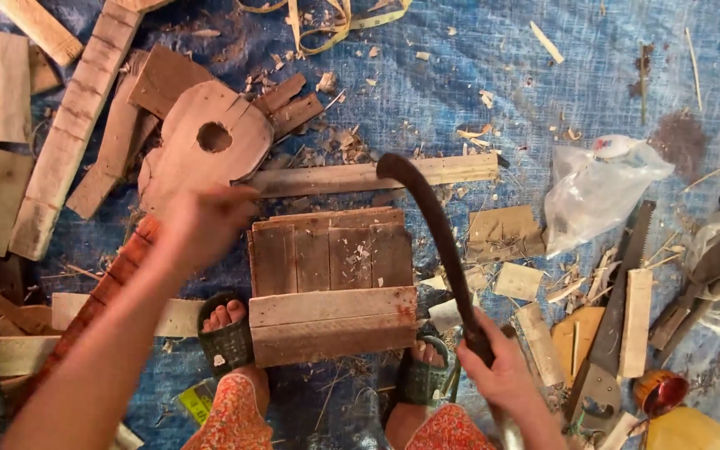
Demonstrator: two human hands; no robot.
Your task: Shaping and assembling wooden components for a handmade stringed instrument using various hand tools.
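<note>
A person sat on a blue tarp [493,75] spread over the floor, two sandalled feet planted at its near edge on either side of a wooden board block [331,283]. The right hand [506,375] had its fingers wrapped tight round the handle of a long curved machete [439,233], whose dark blade ran from the near right up and leftward, its rounded tip hanging above the far right corner of the block. The left hand [202,221], blurred, hovered just off the block's far left corner; whether its fingers were spread or curled could not be told, and it appeared to hold nothing. The block lay between the two hands, directly ahead of the feet, its long axis running left to right; the left hand was the nearer to it, while the blade crossed its right edge. One handsaw [618,308] lay toward the near right edge of the tarp, beside a clear plastic bag [597,187]. One guitar-shaped cutout [210,142] with a round hole rested beyond the left hand, one long plank [72,125] slanted toward the far left corner, and one thin slat [368,175] lay just past the block. Shavings and offcuts too many to count littered the tarp.
</note>
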